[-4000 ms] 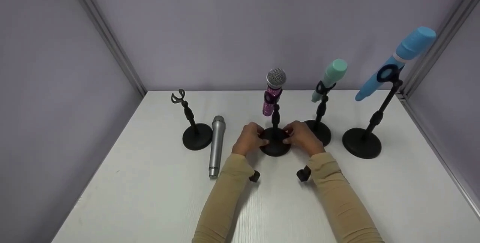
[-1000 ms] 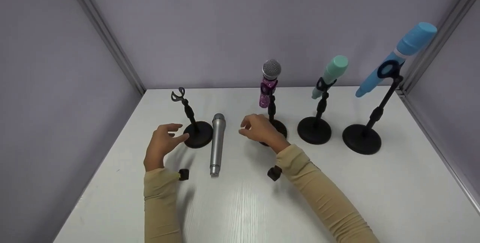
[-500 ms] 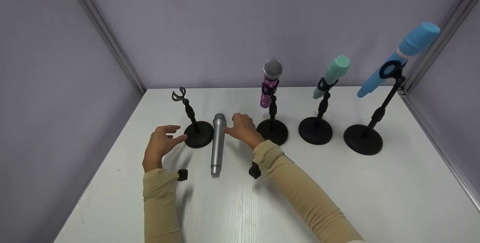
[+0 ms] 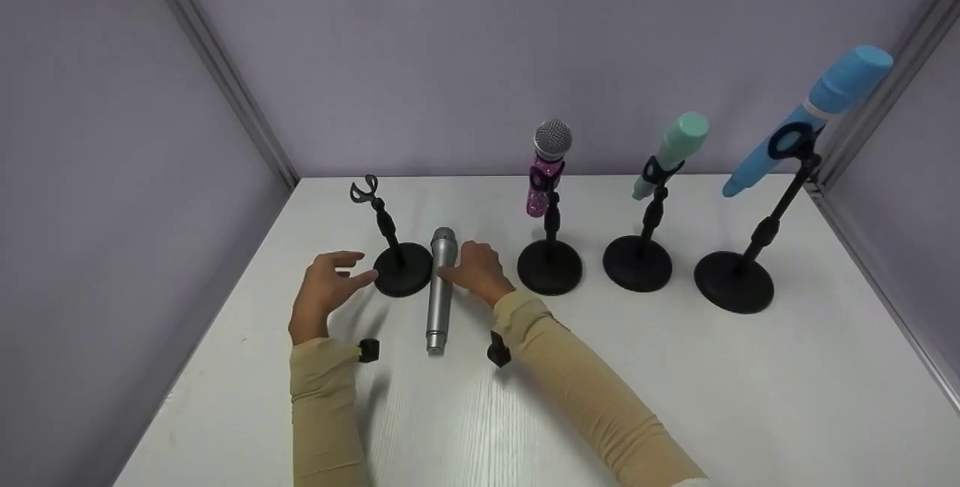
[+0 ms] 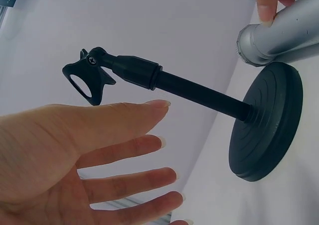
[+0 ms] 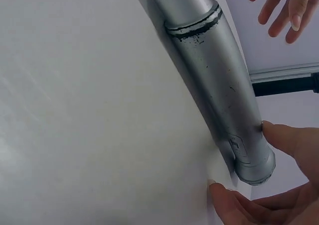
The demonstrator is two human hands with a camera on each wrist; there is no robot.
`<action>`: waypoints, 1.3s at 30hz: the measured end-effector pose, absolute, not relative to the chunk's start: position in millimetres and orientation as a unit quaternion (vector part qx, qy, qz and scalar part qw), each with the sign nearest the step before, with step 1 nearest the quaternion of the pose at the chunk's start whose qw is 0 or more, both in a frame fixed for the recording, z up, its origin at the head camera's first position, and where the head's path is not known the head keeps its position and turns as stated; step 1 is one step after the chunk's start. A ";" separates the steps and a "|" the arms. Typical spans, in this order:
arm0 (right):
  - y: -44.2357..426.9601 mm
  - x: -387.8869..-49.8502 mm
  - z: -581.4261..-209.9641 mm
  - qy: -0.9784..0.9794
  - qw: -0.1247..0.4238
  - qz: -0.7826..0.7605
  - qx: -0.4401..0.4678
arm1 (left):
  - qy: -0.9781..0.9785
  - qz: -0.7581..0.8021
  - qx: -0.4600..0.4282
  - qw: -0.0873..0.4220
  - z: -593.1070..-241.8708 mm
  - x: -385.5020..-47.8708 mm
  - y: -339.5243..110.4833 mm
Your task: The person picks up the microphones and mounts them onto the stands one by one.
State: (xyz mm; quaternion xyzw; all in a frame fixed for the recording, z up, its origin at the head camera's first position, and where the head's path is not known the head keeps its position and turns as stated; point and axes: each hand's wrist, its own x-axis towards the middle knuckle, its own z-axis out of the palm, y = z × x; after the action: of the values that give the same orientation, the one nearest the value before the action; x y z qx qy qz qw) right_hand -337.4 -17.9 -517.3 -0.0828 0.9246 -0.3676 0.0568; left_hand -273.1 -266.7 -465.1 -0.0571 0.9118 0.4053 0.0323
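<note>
A silver handheld microphone [image 4: 441,292] lies on the white table, just right of a black microphone stand [image 4: 403,269] with a bare clip on top. My right hand [image 4: 477,271] is over the microphone's head end. In the right wrist view its thumb [image 6: 286,138] touches the silver barrel, while the index finger [image 6: 227,200] is on the other side with a gap. To the left of the stand, my left hand [image 4: 326,288] hovers with fingers spread and nothing held. The left wrist view shows the stand's round base [image 5: 266,123] beyond these fingers, apart from them.
Three more stands hold microphones: a glittery pink one [image 4: 546,172] with a silver mesh head, a mint green one [image 4: 679,145], and a tall blue one [image 4: 825,108] at the far right. Grey panels [image 4: 480,59] enclose the table's back and sides.
Both hands have left the pink microphone's stand base. My left hand went left to the bare stand and stays there. My right hand moved left onto the silver microphone.
</note>
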 end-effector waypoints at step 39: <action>17.1 -342.6 -471.4 0.843 0.211 -0.492 -0.060 | 0.909 0.408 -0.068 0.045 -462.5 -269.8 -268.7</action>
State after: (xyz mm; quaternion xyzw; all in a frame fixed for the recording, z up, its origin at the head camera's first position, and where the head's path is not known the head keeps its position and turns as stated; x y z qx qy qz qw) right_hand -342.6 17.1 -471.4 -0.0602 0.8425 -0.4920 0.2109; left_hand -269.8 -268.7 -462.5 -0.0684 0.9093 0.4080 0.0452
